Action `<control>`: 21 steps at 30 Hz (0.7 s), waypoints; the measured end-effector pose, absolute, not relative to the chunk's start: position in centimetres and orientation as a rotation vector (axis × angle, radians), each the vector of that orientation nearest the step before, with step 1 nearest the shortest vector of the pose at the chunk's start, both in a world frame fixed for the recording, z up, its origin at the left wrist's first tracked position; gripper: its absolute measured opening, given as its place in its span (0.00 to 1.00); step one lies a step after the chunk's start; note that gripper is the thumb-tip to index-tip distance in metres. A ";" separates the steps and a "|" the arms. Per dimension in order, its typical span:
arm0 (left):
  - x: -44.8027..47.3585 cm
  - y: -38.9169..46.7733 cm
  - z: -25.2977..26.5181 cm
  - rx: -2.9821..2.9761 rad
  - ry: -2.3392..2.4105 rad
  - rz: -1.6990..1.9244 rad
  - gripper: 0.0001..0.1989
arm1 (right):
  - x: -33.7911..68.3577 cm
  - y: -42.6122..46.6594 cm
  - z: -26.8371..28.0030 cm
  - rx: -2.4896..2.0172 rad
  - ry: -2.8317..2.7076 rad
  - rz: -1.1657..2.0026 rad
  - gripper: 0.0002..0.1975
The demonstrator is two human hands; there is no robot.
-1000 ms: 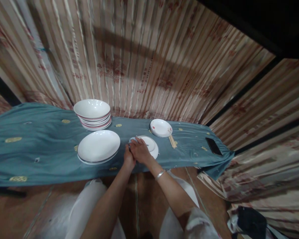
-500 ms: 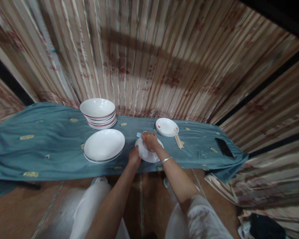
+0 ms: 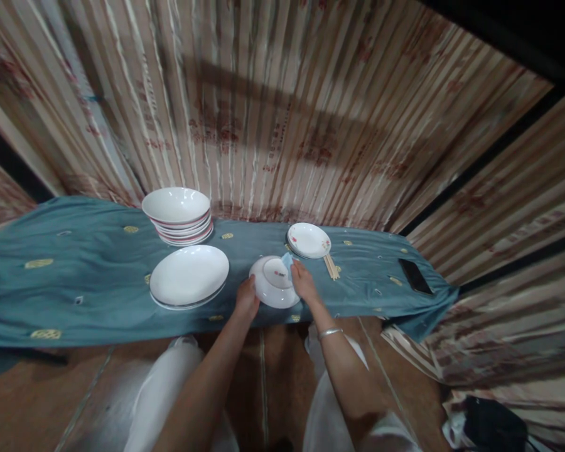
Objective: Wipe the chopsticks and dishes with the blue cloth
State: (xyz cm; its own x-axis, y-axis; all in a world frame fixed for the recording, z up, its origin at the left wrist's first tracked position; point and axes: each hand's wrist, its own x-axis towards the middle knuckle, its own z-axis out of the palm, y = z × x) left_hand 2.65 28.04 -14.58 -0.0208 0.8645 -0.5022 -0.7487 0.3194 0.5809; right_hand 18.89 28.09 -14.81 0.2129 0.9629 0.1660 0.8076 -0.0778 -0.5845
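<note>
A white plate point(image 3: 274, 292) is held bottom side up over the front of the table, its foot ring and a small reddish mark facing me. My left hand point(image 3: 247, 297) grips the plate's left rim. At the plate's upper right, my right hand point(image 3: 303, 279) is closed on a small light-blue cloth point(image 3: 287, 260), which touches the plate's underside. A silver bangle circles my right wrist. Left of the plate lie stacked large white oval plates point(image 3: 189, 276). Behind it to the right sit small flower-patterned plates point(image 3: 309, 240).
A stack of white bowls with red rims point(image 3: 176, 206) stands at the back left. Wooden chopsticks point(image 3: 331, 267) lie beside the flowered plates. A black phone point(image 3: 415, 276) rests on the right of the teal tablecloth point(image 3: 98, 270). A striped curtain point(image 3: 258, 125) hangs close behind the table.
My right hand has slid with the cloth from the middle of the plate's underside to its right edge, uncovering the mark. My left hand keeps its hold on the rim.
</note>
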 end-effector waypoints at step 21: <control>2.7 26.9 -13.5 0.257 0.995 1.302 0.08 | 12.7 18.4 -17.7 -1.850 -1.730 -0.123 0.40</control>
